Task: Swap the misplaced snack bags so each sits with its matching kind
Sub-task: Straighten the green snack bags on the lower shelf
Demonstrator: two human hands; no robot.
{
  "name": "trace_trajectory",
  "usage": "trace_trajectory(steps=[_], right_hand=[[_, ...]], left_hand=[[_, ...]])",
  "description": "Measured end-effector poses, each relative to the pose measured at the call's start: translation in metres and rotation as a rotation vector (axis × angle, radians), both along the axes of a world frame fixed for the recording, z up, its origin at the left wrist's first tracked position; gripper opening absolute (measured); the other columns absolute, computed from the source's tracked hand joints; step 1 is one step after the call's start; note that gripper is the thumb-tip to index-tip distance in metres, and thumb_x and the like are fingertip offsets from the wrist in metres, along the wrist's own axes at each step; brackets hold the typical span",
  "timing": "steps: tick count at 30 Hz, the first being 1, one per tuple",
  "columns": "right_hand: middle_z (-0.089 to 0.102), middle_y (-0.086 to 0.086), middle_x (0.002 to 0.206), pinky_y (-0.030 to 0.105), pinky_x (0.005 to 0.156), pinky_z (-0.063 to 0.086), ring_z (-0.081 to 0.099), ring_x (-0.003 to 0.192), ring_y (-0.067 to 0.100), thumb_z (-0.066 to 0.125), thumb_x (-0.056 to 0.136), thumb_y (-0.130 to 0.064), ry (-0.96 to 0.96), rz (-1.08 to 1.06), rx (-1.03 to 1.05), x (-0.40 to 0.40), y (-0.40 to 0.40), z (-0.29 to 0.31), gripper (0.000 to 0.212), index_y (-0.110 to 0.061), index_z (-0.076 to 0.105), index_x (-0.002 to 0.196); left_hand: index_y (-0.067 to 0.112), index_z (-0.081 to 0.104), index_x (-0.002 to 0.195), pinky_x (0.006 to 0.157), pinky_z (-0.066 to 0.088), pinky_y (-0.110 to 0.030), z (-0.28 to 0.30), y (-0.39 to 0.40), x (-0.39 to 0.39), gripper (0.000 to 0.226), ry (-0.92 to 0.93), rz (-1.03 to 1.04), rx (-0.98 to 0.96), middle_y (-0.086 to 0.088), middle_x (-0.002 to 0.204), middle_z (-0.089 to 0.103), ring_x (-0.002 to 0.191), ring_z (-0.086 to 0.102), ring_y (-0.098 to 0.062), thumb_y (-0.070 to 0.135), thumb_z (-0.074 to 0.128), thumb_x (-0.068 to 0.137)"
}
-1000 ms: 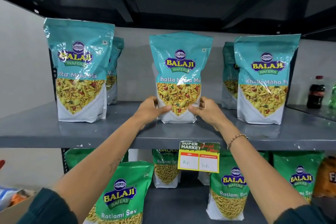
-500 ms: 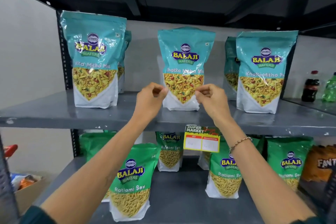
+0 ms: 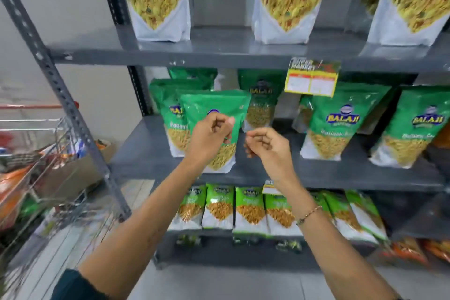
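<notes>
Teal Khatta Mitha Mix bags stand on the upper shelf (image 3: 219, 53); the middle one (image 3: 288, 5) stands free, apart from both hands. Green Ratlami Sev bags fill the middle shelf (image 3: 316, 173). The front-left green bag (image 3: 219, 105) stands right behind my left hand (image 3: 209, 139), whose fingers are curled with nothing in them. My right hand (image 3: 266, 147) hovers beside it, fingers also curled and empty, in front of the shelf's bare middle. Neither hand touches a bag.
Smaller green snack bags (image 3: 250, 209) line the bottom shelf. A yellow price tag (image 3: 311, 80) hangs from the upper shelf edge. A wire shopping cart (image 3: 36, 165) with goods stands at the left beside the rack's slanted post (image 3: 56, 80).
Both hands let go of the middle teal bag on the upper shelf and dropped down in front of the green-bag shelf. The view has tilted downward.
</notes>
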State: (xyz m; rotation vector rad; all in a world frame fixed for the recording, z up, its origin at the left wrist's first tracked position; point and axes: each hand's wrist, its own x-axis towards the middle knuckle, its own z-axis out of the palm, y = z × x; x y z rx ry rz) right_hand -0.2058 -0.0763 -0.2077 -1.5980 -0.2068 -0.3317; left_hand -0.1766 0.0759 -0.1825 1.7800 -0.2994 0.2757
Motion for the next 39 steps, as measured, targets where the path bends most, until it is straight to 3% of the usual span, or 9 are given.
trace_trajectory(steps=[5, 9, 14, 18, 21, 26, 30, 36, 39], right_hand=[[0.064, 0.013, 0.075, 0.021, 0.058, 0.054, 0.061, 0.062, 0.016, 0.061, 0.085, -0.005, 0.273, 0.0, -0.089, 0.023, -0.003, -0.077, 0.005, -0.01, 0.063, 0.086], [0.067, 0.003, 0.089, 0.029, 0.077, 0.053, 0.063, 0.08, 0.015, 0.06, 0.085, -0.017, 0.399, -0.025, -0.416, 0.05, -0.012, -0.122, 0.01, -0.017, 0.063, 0.094], [0.053, 0.011, 0.133, 0.031, 0.099, 0.043, 0.052, 0.119, 0.021, 0.062, 0.085, -0.022, 0.368, -0.049, -0.474, 0.08, -0.005, -0.141, 0.05, -0.008, 0.044, 0.129], [0.03, 0.007, 0.152, 0.041, 0.111, 0.034, 0.033, 0.136, 0.021, 0.067, 0.081, -0.03, 0.408, 0.067, -0.487, 0.11, 0.007, -0.141, 0.083, -0.016, 0.016, 0.145], [0.049, 0.007, 0.14, 0.036, 0.105, 0.04, 0.048, 0.123, 0.017, 0.07, 0.079, -0.019, 0.38, 0.144, -0.386, 0.124, 0.014, -0.139, 0.07, -0.014, 0.031, 0.137], [0.068, 0.013, 0.111, 0.04, 0.091, 0.052, 0.064, 0.095, 0.019, 0.079, 0.067, -0.009, 0.352, 0.061, -0.287, 0.133, 0.004, -0.141, 0.051, -0.01, 0.057, 0.112], [0.07, 0.013, 0.102, 0.033, 0.083, 0.056, 0.067, 0.092, 0.022, 0.082, 0.061, -0.008, 0.346, 0.056, -0.208, 0.134, -0.031, -0.143, 0.047, -0.02, 0.059, 0.099], [0.066, 0.007, 0.096, 0.016, 0.075, 0.054, 0.063, 0.076, -0.01, 0.079, 0.061, 0.005, 0.339, -0.056, -0.171, 0.15, -0.095, -0.137, 0.047, -0.006, 0.058, 0.102], [0.068, 0.006, 0.094, 0.021, 0.079, 0.053, 0.064, 0.081, -0.001, 0.079, 0.059, 0.006, 0.364, -0.118, -0.181, 0.16, -0.113, -0.135, 0.053, 0.003, 0.057, 0.107]], left_hand=[[0.005, 0.059, 0.095, 0.077, 0.054, -0.046, -0.074, 0.036, 0.017, 0.021, 0.232, 0.124, 0.075, -0.002, 0.074, 0.06, 0.069, 0.059, -0.021, 0.025, 0.057, 0.09], [0.014, 0.048, 0.096, 0.083, 0.053, -0.045, -0.112, 0.067, 0.046, 0.044, 0.403, 0.322, 0.056, 0.002, 0.081, 0.053, 0.082, 0.06, -0.024, 0.045, 0.071, 0.074], [0.004, 0.032, 0.131, 0.095, 0.039, -0.033, -0.133, 0.076, 0.076, 0.072, 0.455, 0.216, 0.175, -0.012, 0.134, 0.04, 0.119, 0.044, -0.026, 0.028, 0.073, 0.077], [0.009, 0.025, 0.139, 0.095, 0.035, -0.028, -0.144, 0.077, 0.089, 0.087, 0.5, 0.104, 0.309, -0.01, 0.142, 0.04, 0.129, 0.04, -0.026, 0.026, 0.077, 0.072], [0.01, 0.029, 0.139, 0.092, 0.04, -0.031, -0.147, 0.07, 0.091, 0.087, 0.478, 0.155, 0.343, -0.011, 0.13, 0.052, 0.121, 0.049, -0.027, 0.029, 0.079, 0.07], [0.004, 0.043, 0.13, 0.053, 0.044, -0.008, -0.146, 0.051, 0.086, 0.069, 0.415, 0.273, 0.342, 0.005, 0.072, 0.051, 0.06, 0.061, 0.001, 0.022, 0.078, 0.072], [0.0, 0.044, 0.13, 0.092, 0.052, -0.039, -0.143, 0.022, 0.087, 0.078, 0.434, 0.236, 0.265, -0.02, 0.116, 0.064, 0.106, 0.061, -0.032, 0.023, 0.082, 0.066], [0.015, 0.056, 0.111, 0.084, 0.055, -0.05, -0.142, -0.033, 0.125, 0.061, 0.364, 0.121, 0.348, -0.012, 0.104, 0.071, 0.093, 0.067, -0.028, 0.029, 0.084, 0.059], [0.015, 0.057, 0.111, 0.084, 0.055, -0.047, -0.146, -0.054, 0.142, 0.059, 0.322, 0.112, 0.362, -0.009, 0.106, 0.072, 0.095, 0.067, -0.025, 0.025, 0.084, 0.06]])
